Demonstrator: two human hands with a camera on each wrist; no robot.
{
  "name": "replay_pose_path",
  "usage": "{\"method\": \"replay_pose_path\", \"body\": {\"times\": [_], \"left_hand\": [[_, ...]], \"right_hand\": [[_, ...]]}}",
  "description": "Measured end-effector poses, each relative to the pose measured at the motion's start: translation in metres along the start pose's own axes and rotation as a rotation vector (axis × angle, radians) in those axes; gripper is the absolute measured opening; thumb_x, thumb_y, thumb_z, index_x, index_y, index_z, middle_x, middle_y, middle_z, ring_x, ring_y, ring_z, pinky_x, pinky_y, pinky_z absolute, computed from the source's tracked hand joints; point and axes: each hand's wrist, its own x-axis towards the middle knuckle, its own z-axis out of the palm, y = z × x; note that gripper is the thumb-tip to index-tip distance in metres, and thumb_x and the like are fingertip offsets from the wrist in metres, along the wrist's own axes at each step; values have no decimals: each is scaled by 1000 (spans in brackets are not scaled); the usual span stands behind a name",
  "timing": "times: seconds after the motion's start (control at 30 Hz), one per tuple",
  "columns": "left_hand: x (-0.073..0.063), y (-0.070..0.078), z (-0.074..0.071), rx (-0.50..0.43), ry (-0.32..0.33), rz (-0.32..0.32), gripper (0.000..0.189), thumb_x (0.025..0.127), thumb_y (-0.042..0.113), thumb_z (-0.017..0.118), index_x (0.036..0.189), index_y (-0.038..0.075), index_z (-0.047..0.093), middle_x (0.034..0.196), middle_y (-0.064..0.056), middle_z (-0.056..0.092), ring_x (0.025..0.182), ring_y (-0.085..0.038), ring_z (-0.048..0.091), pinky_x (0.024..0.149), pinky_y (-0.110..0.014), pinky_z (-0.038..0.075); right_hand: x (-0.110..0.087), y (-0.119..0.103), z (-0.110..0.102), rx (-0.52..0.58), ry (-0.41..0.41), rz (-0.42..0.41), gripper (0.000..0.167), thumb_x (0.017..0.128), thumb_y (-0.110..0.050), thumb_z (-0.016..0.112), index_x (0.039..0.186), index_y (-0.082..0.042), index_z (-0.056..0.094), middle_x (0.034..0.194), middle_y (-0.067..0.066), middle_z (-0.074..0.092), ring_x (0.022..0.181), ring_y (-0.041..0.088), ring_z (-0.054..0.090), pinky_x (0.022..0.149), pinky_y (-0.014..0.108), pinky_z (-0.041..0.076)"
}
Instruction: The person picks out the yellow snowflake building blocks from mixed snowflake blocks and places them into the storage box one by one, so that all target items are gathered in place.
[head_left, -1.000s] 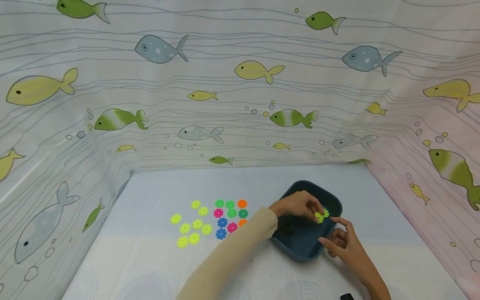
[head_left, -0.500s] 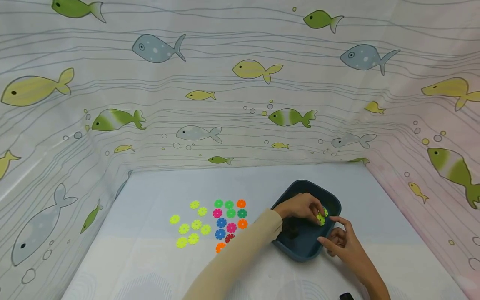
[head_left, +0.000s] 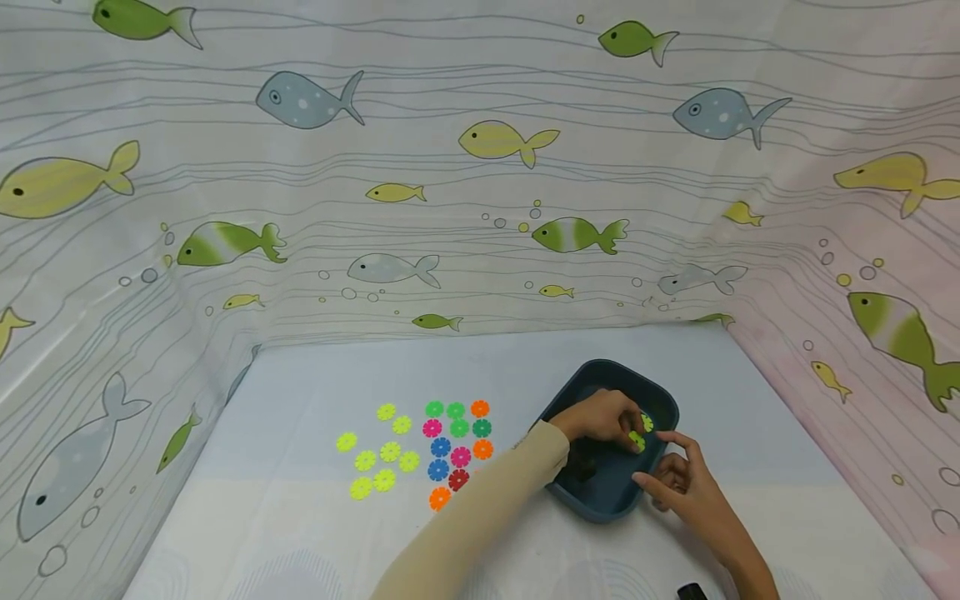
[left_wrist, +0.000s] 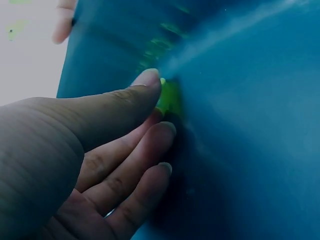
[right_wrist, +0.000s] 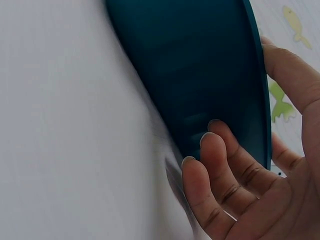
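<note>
My left hand [head_left: 606, 415] reaches into a dark blue basin [head_left: 609, 500]. Its thumb and finger pinch a small yellow-green notched plastic disc [head_left: 637, 442] low in the basin, near the right wall. In the left wrist view the disc [left_wrist: 171, 98] shows just past the thumb tip, partly hidden by it. A second yellow-green disc shape [head_left: 647, 423] appears against the basin wall beside it. My right hand [head_left: 686, 483] holds the basin's right side, thumb and index finger at the rim. In the right wrist view the other fingers [right_wrist: 215, 150] curl against the outer wall.
Left of the basin, several yellow-green discs [head_left: 390, 452] lie scattered on the white table [head_left: 300, 533]. Beside them lie mixed discs [head_left: 461, 457] in orange, pink, green, blue and red. A black object [head_left: 692, 592] stands at the front edge. Fish-printed sheets [head_left: 480, 242] surround the table.
My left fingers shift slightly inside the basin and the pinched disc tilts a little. The right hand stays at the rim. The head view drifts slightly, so the scene sits a little further left.
</note>
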Motion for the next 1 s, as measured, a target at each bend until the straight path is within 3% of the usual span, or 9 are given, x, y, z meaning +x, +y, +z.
{"method": "replay_pose_path", "body": {"times": [0.5,0.7,1.0], "left_hand": [[-2,-3,4,84,34,-40,25,86,23,86,107,16,74,85,13,65,69,0,62,61,-15,49],[-3,2,1,35,53,-31,29,87,21,85,113,14,73,80,12,66,66,-1,62,60,-16,49],[-11,12,-8,-60,42,1,17,94,17,78,110,14,72,79,12,70,68,-1,67,63,-16,52]], "right_hand": [[1,0,3,14,-20,-9,79,96,-21,76,153,-17,21,100,21,58,73,32,62,65,39,56],[0,-1,0,-6,-23,-20,78,97,-21,74,153,-15,19,100,21,60,75,32,63,66,39,56],[2,3,-1,-24,-17,-3,79,97,-24,74,153,-17,18,100,20,61,75,33,64,67,39,57]]}}
